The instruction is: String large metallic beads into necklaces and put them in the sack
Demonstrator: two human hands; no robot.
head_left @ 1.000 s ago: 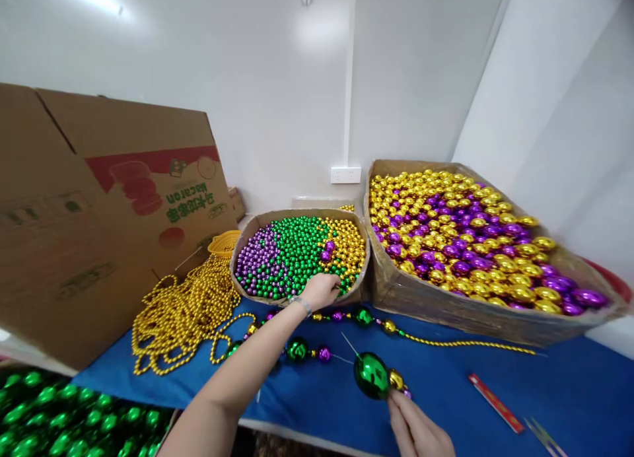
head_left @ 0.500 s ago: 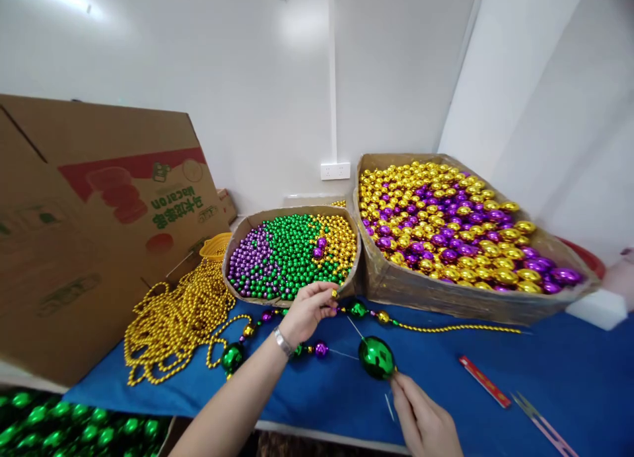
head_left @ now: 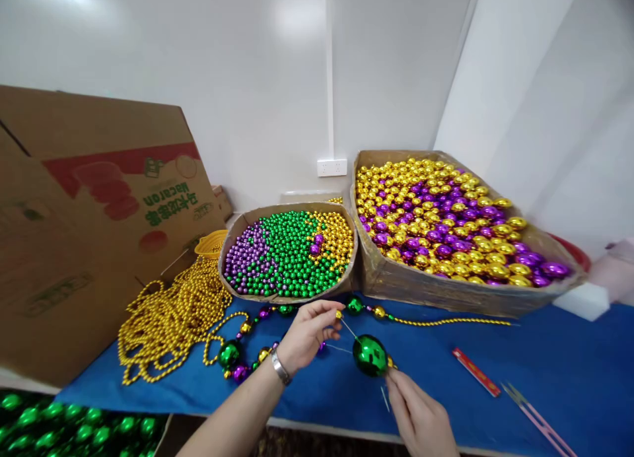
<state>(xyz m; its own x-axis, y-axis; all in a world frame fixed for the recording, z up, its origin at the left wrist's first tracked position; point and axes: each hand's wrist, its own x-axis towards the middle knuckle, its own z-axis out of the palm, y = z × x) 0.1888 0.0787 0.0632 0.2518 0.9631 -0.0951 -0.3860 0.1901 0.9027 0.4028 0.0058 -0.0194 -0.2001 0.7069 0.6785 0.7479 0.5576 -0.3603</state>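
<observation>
My left hand (head_left: 310, 335), with a metal band at its wrist, pinches a small gold bead (head_left: 339, 315) at the tip of a thin needle (head_left: 349, 328). The needle runs out of a large shiny green bead (head_left: 370, 355). My right hand (head_left: 419, 404) is closed at the near end of that green bead, where a bit of gold shows; the fingers partly hide it. A pale thread leads left from the green bead to a purple bead (head_left: 321, 347), half hidden by my left hand. A strung bead garland (head_left: 230, 354) in green, purple and gold curves behind my left hand.
Behind my hands stands a box of small beads (head_left: 238, 292), with a larger box of gold and purple beads (head_left: 396, 282) to its right. Gold bead strands (head_left: 168, 325) lie left. A red packet (head_left: 475, 372) and pink-handled tweezers (head_left: 537, 421) rest on the blue cloth (head_left: 426, 358).
My left hand has come down from the bead box's rim with the gold bead, which now meets the needle tip. The right hand holds the green bead much as before; the view has shifted slightly.
</observation>
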